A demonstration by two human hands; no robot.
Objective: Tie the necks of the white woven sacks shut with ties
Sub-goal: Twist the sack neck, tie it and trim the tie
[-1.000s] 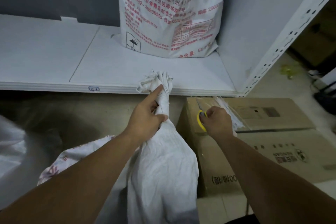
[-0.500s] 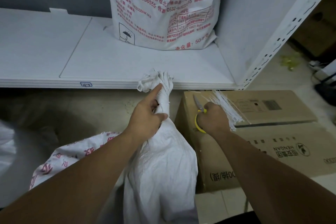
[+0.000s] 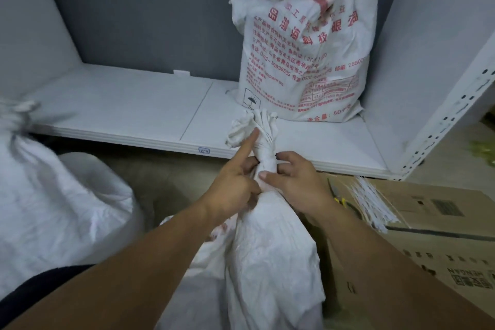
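We're gripping the sack neck (image 3: 265, 139) at centre with our left hand (image 3: 230, 190) (index finger sticking toward 12 o'clock), right hand (image 3: 297, 182) curling round it. Ties (image 3: 372, 203) are lying at 3 o'clock.

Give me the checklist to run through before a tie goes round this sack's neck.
1. Neck gathered: ok. The sack neck is bunched into a narrow twist.
2. Left grip: ok. The left hand holds the twist, index finger straight up along it.
3. Right grip: ok. The right hand pinches the same twist from the other side.
4. Tie in hand: cannot tell. None shows between the fingers.
5. Ties close by: ok. The bundle of ties lies on the cardboard box beside the right wrist.
6. Scissors out of the way: ok. The scissors lie on the box, partly hidden by the wrist.
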